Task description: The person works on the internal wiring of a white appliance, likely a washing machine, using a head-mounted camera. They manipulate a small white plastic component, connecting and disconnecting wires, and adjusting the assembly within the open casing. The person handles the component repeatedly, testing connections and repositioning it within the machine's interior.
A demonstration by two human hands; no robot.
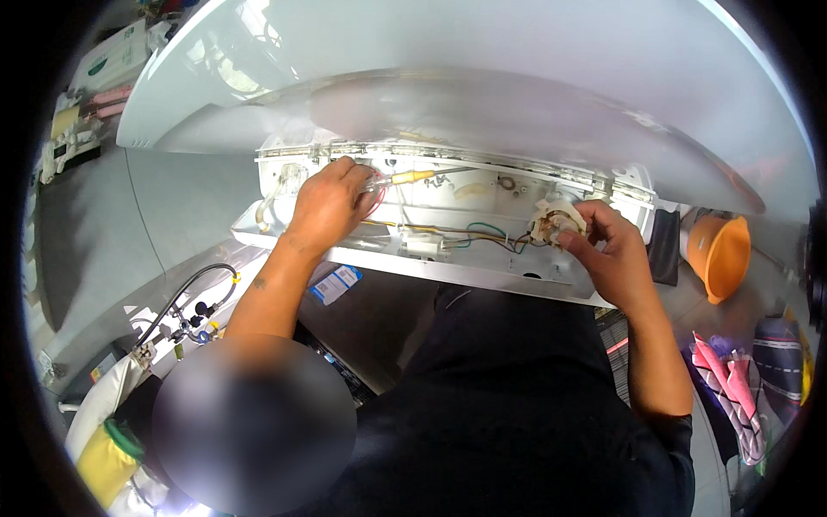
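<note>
My left hand is closed round the clear and yellow handle of a screwdriver, its thin shaft pointing right. It works over the left half of an opened long white housing. A loop of red wire shows beside that hand. At the housing's right end, my right hand pinches a round, whitish part with a brownish inside between thumb and fingers. Green, brown and yellow wires run along the housing toward this part. A small white block sits among them.
A large glossy white lid or panel rises behind the housing. To the right are an orange funnel-like container and pink cloth items. Hoses with metal fittings lie lower left. A blurred round patch covers the lower left.
</note>
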